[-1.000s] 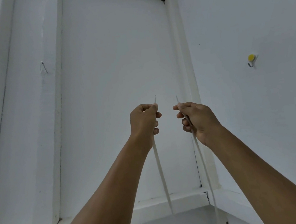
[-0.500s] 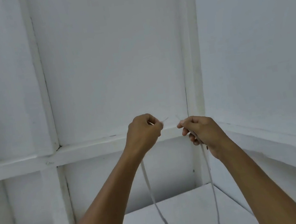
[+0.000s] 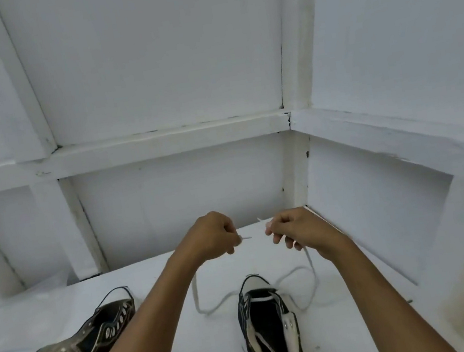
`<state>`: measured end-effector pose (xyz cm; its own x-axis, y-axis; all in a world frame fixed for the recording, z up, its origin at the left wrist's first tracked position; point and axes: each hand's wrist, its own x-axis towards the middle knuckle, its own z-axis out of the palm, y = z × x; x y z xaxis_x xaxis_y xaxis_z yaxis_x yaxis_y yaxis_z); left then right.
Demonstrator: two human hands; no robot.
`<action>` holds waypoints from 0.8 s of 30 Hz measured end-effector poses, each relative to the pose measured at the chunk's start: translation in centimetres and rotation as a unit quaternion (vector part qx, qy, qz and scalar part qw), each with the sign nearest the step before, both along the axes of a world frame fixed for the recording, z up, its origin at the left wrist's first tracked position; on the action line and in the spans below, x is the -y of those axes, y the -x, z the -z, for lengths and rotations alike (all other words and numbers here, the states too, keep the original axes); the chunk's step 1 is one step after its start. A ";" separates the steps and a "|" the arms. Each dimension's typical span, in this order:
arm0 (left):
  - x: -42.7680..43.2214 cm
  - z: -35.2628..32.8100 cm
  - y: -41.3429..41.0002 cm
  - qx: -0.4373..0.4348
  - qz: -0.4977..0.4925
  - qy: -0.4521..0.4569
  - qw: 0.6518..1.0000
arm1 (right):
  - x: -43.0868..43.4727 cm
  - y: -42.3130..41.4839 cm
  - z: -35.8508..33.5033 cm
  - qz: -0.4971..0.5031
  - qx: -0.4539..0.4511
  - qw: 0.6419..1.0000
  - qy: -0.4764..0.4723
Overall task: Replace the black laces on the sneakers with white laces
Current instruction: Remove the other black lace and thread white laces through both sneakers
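Two black high-top sneakers lie on a white surface. The right sneaker [image 3: 269, 324] stands upright, toe away from me, with a white lace [image 3: 211, 308] threaded through its lowest eyelets. Both ends of that lace rise to my hands. My left hand [image 3: 212, 236] pinches one lace tip and my right hand [image 3: 296, 229] pinches the other, level with each other above the shoe's toe. The left sneaker [image 3: 82, 349] lies tilted on its side with bare eyelets, partly behind my left forearm.
The white surface [image 3: 190, 348] fills a corner of white-painted walls with a horizontal ledge [image 3: 159, 143]. A step of the wall [image 3: 412, 224] runs close along the right side.
The view has tipped down from the upper wall to the surface, bringing the sneakers into sight. My hands have lowered with the lace ends, and the lace now hangs slack.
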<state>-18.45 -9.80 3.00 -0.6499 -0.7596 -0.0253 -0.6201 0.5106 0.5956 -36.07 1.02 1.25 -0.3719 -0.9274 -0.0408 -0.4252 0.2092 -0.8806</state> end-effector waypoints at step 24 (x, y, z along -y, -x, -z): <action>-0.8 5.9 -0.7 0.044 0.094 -0.073 0.992 | -1.9 -1.7 5.0 -0.111 -0.123 0.958 -0.234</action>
<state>-17.73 -8.95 -2.87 -0.7704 -0.6087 -0.1896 -0.5747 0.5343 0.6199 -34.35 2.93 -3.76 -0.2187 -0.8863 -0.4082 -0.6875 0.4368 -0.5801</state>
